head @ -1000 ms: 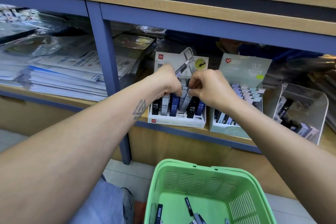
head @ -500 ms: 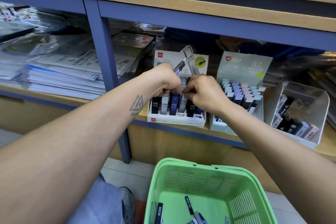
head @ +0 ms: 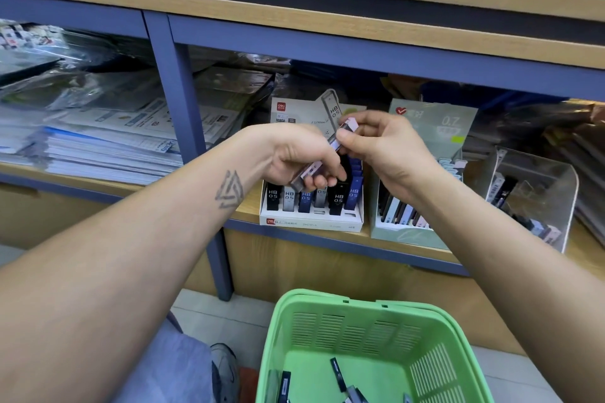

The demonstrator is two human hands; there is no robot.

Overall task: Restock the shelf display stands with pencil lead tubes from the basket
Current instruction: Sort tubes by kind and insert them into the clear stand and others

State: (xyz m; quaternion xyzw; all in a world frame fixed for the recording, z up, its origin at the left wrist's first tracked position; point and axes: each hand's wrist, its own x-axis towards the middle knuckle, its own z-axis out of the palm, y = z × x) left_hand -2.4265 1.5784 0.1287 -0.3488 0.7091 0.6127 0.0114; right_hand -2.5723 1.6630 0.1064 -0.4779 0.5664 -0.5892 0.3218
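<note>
Both hands, left hand (head: 301, 160) and right hand (head: 386, 147), pinch one pale lead tube (head: 322, 157) just above the half-filled white stand (head: 311, 222), while several tubes wait in the green basket (head: 327, 307) below it.

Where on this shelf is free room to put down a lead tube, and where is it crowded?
Free: the wood strip between the white HB 0.5 stand and the green 0.7 stand, and the narrow front edge. Crowded: the white stand's front row, the clear bin, and the paper stacks. Both the left hand and right hand hold tubes.
</note>
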